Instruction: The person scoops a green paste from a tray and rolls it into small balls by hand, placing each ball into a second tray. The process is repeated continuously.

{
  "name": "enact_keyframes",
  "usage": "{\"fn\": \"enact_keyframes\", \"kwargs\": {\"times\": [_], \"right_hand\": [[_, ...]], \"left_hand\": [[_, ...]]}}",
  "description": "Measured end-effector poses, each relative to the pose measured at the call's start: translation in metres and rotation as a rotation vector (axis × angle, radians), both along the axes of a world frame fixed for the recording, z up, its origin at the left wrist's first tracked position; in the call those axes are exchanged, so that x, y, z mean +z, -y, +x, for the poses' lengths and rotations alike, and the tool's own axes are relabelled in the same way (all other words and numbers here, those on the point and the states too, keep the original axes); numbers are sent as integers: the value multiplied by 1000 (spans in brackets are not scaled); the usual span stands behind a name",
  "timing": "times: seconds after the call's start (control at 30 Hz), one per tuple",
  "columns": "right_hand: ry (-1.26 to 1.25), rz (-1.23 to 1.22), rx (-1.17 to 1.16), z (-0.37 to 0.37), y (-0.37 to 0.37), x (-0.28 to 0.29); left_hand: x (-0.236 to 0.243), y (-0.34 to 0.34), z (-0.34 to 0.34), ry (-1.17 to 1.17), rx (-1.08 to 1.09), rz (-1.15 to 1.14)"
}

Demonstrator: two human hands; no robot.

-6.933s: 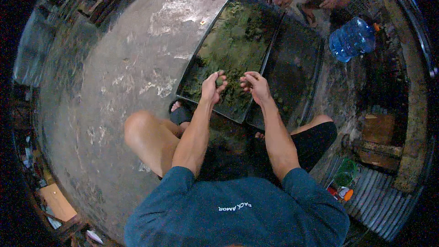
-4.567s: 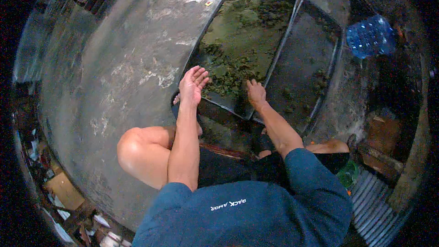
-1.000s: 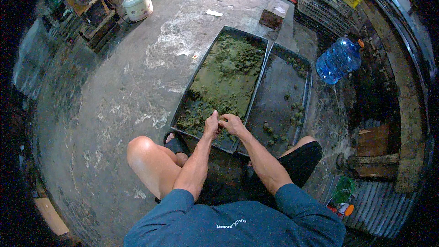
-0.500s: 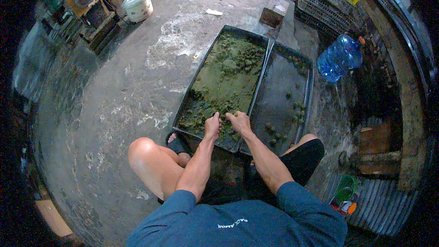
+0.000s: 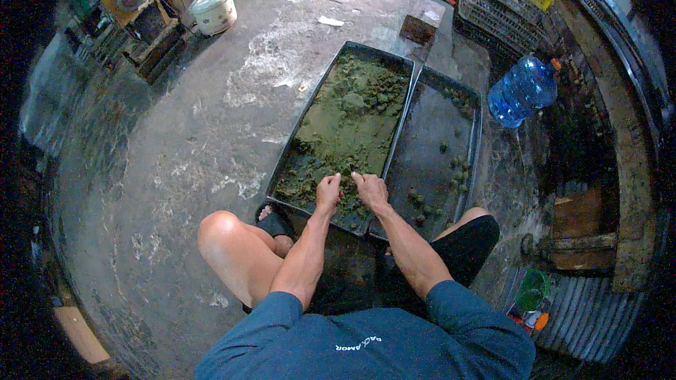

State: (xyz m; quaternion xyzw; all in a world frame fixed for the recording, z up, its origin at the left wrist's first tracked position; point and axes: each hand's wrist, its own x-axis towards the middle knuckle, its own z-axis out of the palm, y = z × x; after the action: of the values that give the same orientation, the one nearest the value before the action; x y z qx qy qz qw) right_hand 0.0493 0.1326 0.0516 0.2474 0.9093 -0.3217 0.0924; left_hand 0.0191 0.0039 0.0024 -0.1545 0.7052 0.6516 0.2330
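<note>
My left hand [image 5: 329,194] and my right hand [image 5: 370,190] are close together over the near end of a dark shallow tray [image 5: 305,119]. The fingers of both are curled closed, thumbs toward each other. Whatever lies between the fingertips is too small to make out. Moss-like green-brown clumps [image 5: 325,167] fill the near part of this tray, and more are heaped at its far end around a muddy green middle. Against its right side stands a second dark tray [image 5: 427,142], with several small round dark-green clumps [image 5: 417,205] along its near and right parts.
A clear blue water jug [image 5: 522,91] lies right of the trays, with stacked crates [image 5: 501,10] behind it. A small box [image 5: 422,20] sits beyond the trays. At the far left is a lidded white bucket [image 5: 214,11]. My knees flank the trays' near end.
Both hands have shifted very slightly over the same spot, fingers still closed. The trays and their clumps look the same.
</note>
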Motion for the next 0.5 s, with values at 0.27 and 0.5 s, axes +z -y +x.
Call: {"fn": "enact_keyframes", "kwargs": {"times": [0.27,0.5], "right_hand": [[-247,-95,564,-1,26,8],[-185,-424,39,0,3,-15]], "left_hand": [[-49,7,-3,-74,174,-20],[14,6,-5,51,106,140]]}}
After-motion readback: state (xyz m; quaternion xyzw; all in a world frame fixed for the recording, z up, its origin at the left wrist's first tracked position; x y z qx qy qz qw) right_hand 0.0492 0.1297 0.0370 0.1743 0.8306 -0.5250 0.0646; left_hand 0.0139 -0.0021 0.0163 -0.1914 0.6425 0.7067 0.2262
